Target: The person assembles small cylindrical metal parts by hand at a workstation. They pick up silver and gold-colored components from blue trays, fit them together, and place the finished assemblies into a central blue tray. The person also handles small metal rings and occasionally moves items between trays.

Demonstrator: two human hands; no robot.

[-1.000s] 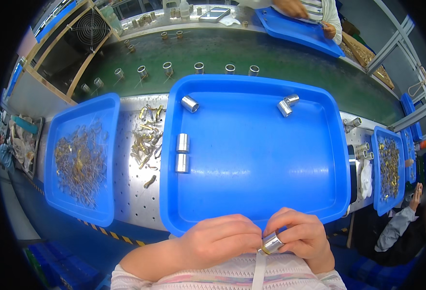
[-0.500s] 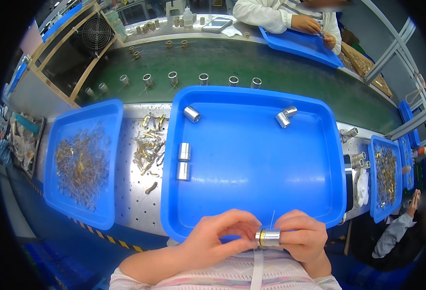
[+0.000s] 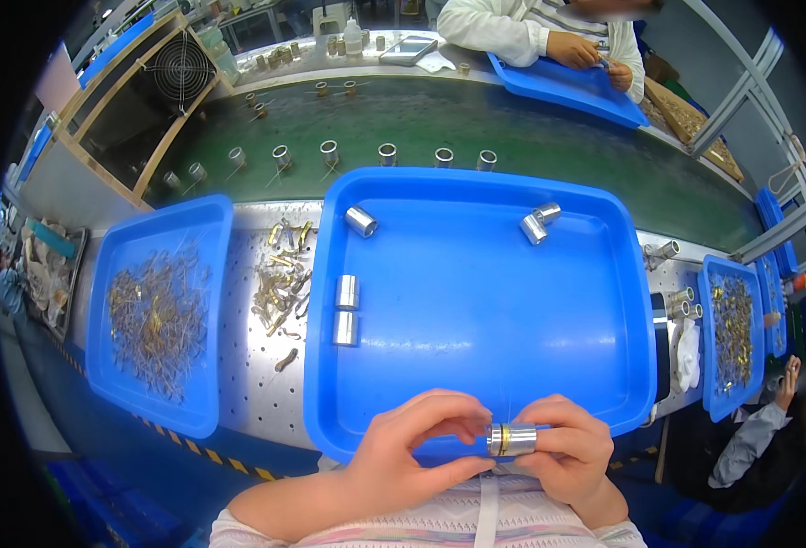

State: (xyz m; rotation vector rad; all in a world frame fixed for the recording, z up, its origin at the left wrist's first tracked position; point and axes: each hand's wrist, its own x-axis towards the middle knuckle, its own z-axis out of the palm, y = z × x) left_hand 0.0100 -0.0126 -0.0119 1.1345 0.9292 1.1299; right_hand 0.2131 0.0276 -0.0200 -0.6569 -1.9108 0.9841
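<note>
In front of my body, over the near rim of a large blue tray [image 3: 476, 310], a shiny metal cylinder [image 3: 516, 439] lies sideways with a thin yellow band near its left end. My right hand [image 3: 567, 447] grips its right end between thumb and fingers. The thumb and forefinger of my left hand [image 3: 421, 440] curve round the left end, their tips at its top and bottom edges. A fine wire stands up from the cylinder. Inside the tray, two cylinders [image 3: 347, 310] lie at the left, one [image 3: 361, 221] at the far left and two [image 3: 540, 224] at the far right.
A blue tray of thin wired parts [image 3: 161, 320] stands left, beside loose brassy pieces [image 3: 282, 283] on a perforated metal surface. Metal rings [image 3: 387, 153] line a green belt [image 3: 403, 114]. At right is a tray of yellowish parts [image 3: 732, 329]. Across the belt a person [image 3: 572, 46] works.
The yellow band has turned more into view, with a dark gap beside it. Both hands stay near the same spot, and the upright wire looks fainter.
</note>
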